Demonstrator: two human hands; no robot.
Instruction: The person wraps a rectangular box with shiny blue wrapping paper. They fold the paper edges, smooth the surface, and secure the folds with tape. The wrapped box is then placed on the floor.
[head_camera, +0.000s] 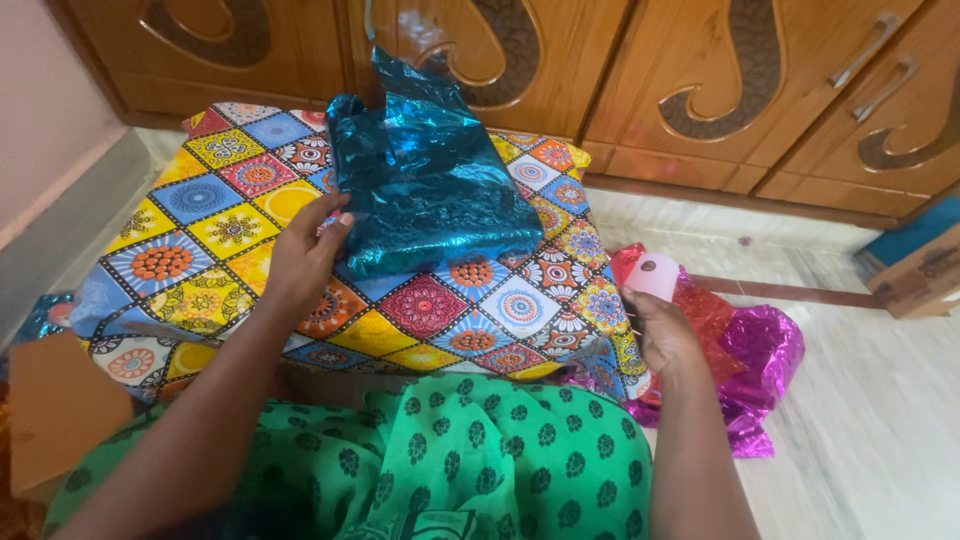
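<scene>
left hand pressed flat, fingers spread, on near-left edge of blue foil-wrapped parcel atop patterned cloth | right hand curled round pale tape roll, off to parcel's right (well apart) | parcel long axis roughly left-right, left hand nearer

That blue wrap is a super shiny, crinkly foil, same deal with the magenta and red foil on the floor. The patterned cover looks like matt printed cloth. Cupboard doors are glossy varnished wood with metal handles, and the floor is smooth polished stone.
</scene>
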